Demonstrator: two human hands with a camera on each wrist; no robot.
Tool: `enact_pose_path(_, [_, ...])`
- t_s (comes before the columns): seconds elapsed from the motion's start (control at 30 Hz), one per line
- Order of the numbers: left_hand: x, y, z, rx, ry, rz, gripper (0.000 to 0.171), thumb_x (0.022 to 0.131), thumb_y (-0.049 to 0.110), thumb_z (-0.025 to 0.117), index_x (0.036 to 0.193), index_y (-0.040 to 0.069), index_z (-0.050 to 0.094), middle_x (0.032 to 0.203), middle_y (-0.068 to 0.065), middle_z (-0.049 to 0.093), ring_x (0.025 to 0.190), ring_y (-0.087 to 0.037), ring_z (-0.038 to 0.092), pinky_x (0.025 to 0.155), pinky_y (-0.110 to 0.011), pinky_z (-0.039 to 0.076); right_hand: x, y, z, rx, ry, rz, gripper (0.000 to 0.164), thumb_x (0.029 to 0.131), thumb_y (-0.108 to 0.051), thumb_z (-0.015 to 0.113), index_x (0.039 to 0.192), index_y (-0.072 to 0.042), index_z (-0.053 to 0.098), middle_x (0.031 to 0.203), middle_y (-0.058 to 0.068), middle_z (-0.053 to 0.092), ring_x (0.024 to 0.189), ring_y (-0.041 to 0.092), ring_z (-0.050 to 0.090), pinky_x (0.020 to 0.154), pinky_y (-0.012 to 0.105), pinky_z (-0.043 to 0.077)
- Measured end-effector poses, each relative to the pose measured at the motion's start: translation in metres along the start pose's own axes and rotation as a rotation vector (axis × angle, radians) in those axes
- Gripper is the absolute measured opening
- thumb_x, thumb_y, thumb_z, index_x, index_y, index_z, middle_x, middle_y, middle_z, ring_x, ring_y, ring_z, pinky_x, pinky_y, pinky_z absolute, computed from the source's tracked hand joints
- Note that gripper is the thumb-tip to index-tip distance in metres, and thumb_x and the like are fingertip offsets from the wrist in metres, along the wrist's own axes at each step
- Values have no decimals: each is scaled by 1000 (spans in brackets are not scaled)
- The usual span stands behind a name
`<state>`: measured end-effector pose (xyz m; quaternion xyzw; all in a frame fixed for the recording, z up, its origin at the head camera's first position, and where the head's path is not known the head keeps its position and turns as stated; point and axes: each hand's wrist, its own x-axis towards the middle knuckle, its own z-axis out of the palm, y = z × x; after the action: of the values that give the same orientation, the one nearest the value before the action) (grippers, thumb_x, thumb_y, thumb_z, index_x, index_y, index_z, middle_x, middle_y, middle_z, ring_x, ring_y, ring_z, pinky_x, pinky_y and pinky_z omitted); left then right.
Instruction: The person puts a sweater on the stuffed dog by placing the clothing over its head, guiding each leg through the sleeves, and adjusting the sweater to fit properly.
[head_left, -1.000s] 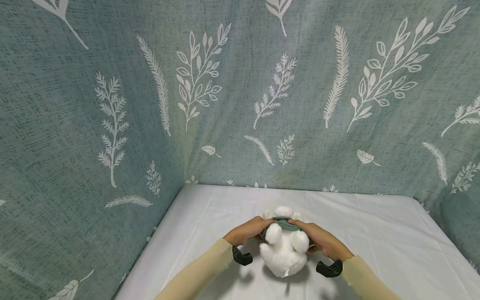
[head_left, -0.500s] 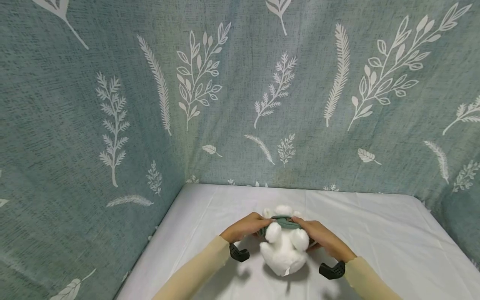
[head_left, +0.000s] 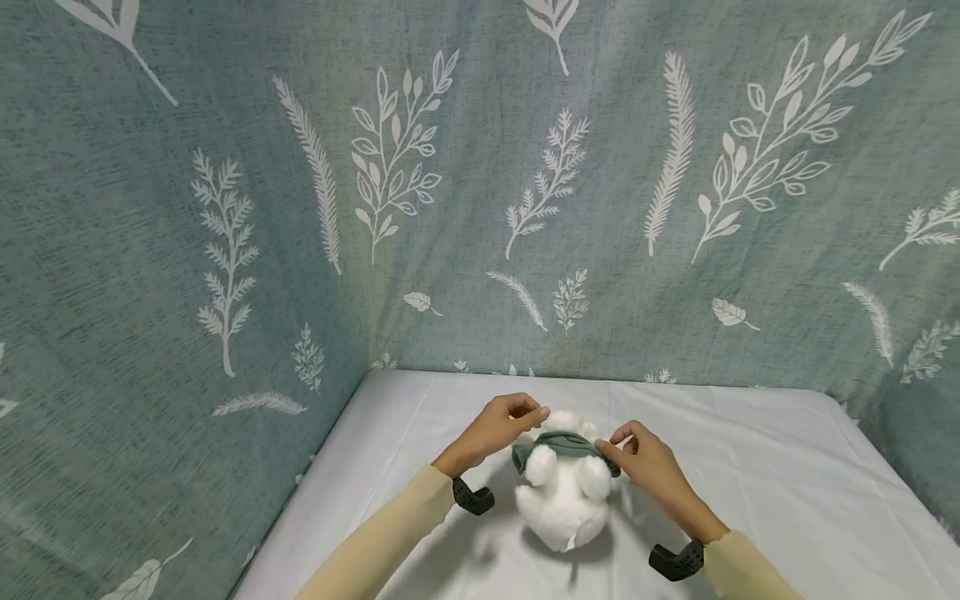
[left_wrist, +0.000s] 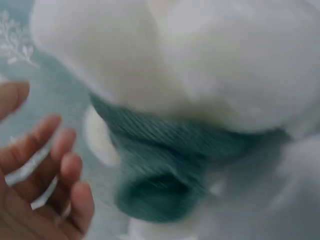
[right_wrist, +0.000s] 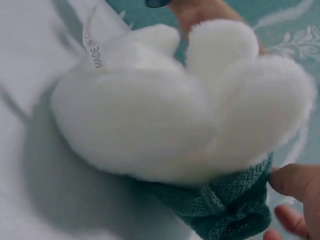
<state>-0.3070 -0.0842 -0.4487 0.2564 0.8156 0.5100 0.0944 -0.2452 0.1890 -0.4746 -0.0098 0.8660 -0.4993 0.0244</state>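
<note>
A white plush toy (head_left: pixel 564 510) lies on its back, its rounded bottom toward me. Round its upper body is a green knitted sweater (head_left: pixel 567 444), whose open sleeve (left_wrist: pixel 159 197) shows in the left wrist view. My left hand (head_left: pixel 501 429) is raised beside the toy's head; the left wrist view shows its fingers apart from the sweater, loosely bent and holding nothing. At the toy's other side, my right hand (head_left: pixel 651 467) has its thumb right at the sweater's edge (right_wrist: pixel 267 175), the other fingers spaced away from it. The toy's face is hidden.
White cloth covers the table (head_left: pixel 442 417). Green leaf-patterned curtains (head_left: pixel 480 208) stand along its back and sides. A white printed label (right_wrist: pixel 92 47) sticks up from the toy's bottom. Black wrist devices (head_left: pixel 474 497) sit on both forearms.
Both hands have let go of the sweater's sides and moved outward, the left one up past the toy's head. The sweater's sides and sleeves now show more; the toy has hardly moved.
</note>
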Motion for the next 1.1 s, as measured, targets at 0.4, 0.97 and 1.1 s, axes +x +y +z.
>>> enact_pose_path(0.4, [-3, 30, 27, 520, -239, 457, 32, 93, 45, 76, 114, 20, 78, 101, 12, 65, 92, -2, 51, 80, -16, 44, -6, 3, -1, -17, -27, -96, 23, 91, -23, 81, 108, -12, 70, 88, 2, 65, 79, 24, 61, 64, 37, 52])
enact_pose_path(0.97, [-11, 20, 51, 752, -69, 433, 42, 98, 56, 65, 119, 23, 79, 93, 9, 48, 82, -10, 33, 69, -18, 31, -3, 12, -2, -5, -74, -111, 23, 100, -27, 69, 121, -16, 74, 113, 0, 72, 100, 17, 64, 82, 37, 54])
enact_pose_path(1.1, [-10, 20, 56, 809, 22, 433, 38, 95, 58, 66, 108, 26, 82, 91, 9, 46, 83, -10, 33, 70, -18, 32, -4, 8, -8, 53, -85, -108, 23, 102, -25, 67, 120, -11, 72, 114, 3, 71, 101, 19, 62, 84, 41, 54])
